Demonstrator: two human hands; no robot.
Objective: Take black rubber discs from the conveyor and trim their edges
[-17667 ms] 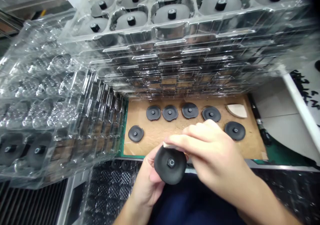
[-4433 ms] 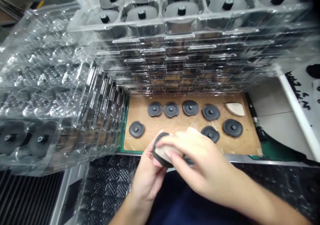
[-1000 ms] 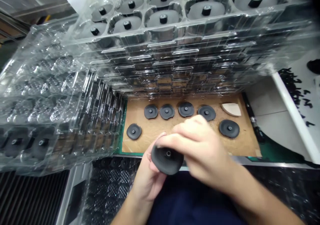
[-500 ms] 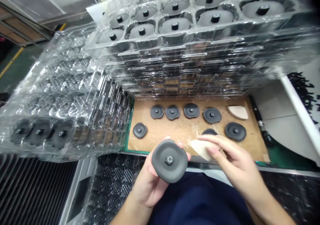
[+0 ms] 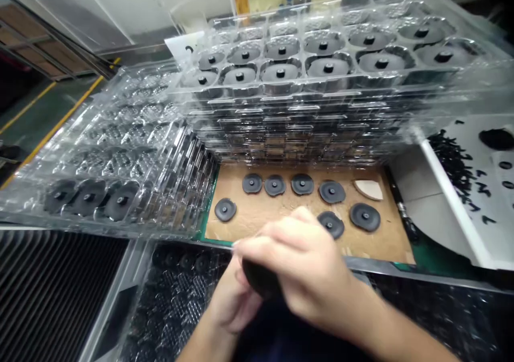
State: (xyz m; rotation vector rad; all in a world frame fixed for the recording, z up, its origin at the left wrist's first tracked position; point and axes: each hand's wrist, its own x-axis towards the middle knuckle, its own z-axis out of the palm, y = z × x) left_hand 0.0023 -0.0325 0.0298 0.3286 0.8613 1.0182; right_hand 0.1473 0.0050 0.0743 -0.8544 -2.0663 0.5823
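Note:
My left hand (image 5: 236,298) grips a dark round disc (image 5: 261,279) at its edge, low in front of my body. Over the disc lies my right hand (image 5: 301,260), fingers curled and blurred, hiding most of its face. The cream wedge-shaped pad seen in those fingers half a second ago is covered now. Beyond the hands, a brown board (image 5: 257,220) bears several similar discs with a short central stub. The closest are one disc (image 5: 331,225) just past my right hand and another disc (image 5: 365,217) to its right. A second cream pad (image 5: 369,189) rests at the board's right.
Tall stacked clear plastic trays (image 5: 281,121) with discs in the top stand behind the board. Another clear tray stack (image 5: 132,137) rises at the left. At right, a white-edged bin (image 5: 453,201) adjoins a light surface with small black parts (image 5: 450,161).
My right hand has moved left and over the disc in my left hand, covering the pad. The disc has turned darker and tilted. The view has shifted, uncovering a disc on the board.

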